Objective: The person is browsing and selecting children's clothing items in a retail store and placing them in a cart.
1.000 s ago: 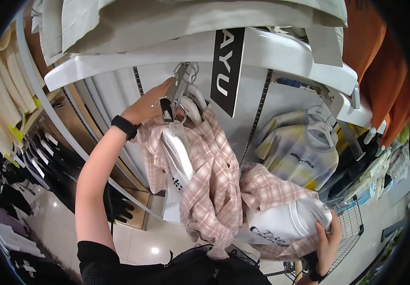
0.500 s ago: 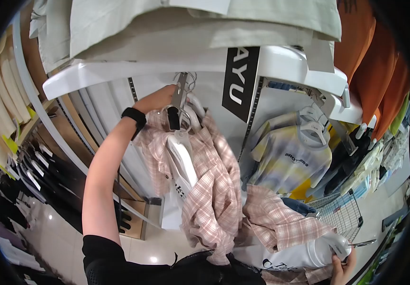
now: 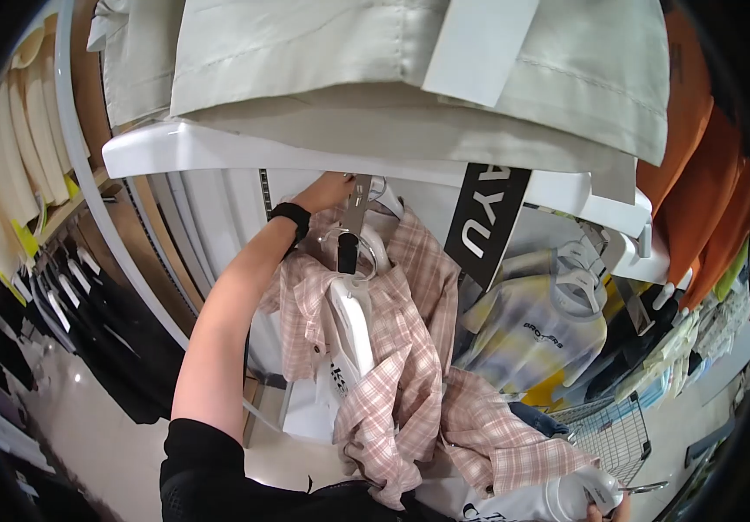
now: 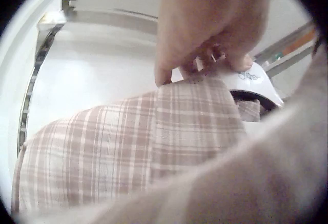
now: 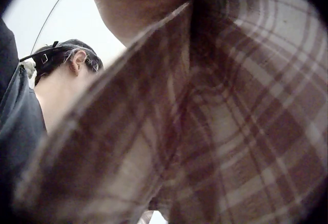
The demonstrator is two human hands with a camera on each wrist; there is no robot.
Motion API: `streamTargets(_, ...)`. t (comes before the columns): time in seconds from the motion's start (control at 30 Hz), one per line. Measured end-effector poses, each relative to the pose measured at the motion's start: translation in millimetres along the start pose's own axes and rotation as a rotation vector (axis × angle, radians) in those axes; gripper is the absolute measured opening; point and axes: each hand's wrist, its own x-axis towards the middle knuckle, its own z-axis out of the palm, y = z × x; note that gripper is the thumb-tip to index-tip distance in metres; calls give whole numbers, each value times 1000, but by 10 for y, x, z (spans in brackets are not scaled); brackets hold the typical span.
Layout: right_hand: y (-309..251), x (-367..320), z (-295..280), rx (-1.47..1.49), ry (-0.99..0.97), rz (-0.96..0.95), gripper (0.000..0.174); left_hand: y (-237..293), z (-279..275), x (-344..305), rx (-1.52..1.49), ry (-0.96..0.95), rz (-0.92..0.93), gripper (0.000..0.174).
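Pink plaid shirts point(image 3: 392, 331) over white printed T-shirts hang from a short metal display arm point(image 3: 356, 209) in the head view. My left hand point(image 3: 331, 191) is behind that arm. Seen from the left wrist, its curled fingers point(image 4: 189, 67) grip the top of a plaid shirt point(image 4: 118, 137) at the collar, beside a white hanger point(image 4: 254, 79). Low at the right, my right hand point(image 3: 611, 513) holds another white hanger point(image 3: 601, 490), with a plaid shirt point(image 3: 505, 444) and a white T-shirt point(image 3: 518, 503) on it. Plaid cloth point(image 5: 246, 131) covers most of the right wrist view, hiding the fingers.
A white shelf edge point(image 3: 218, 148) with pale garments point(image 3: 305, 52) stretches above the arm. A black sign point(image 3: 488, 226) hangs beside it. Tie-dye shirts point(image 3: 536, 339) and a wire cart point(image 3: 610, 435) are at the right, dark clothes point(image 3: 96, 339) at the left.
My right hand has moved down and to the right with the hanger and its shirt, partly leaving the head view. The left hand has shifted farther behind the display arm. The head view has tilted up.
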Motion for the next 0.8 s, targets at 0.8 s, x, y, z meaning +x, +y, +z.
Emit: streamTargets(0.8, 379, 285, -36, 57, 19, 57, 43, 123, 140, -276, -411, -57, -6, 35)
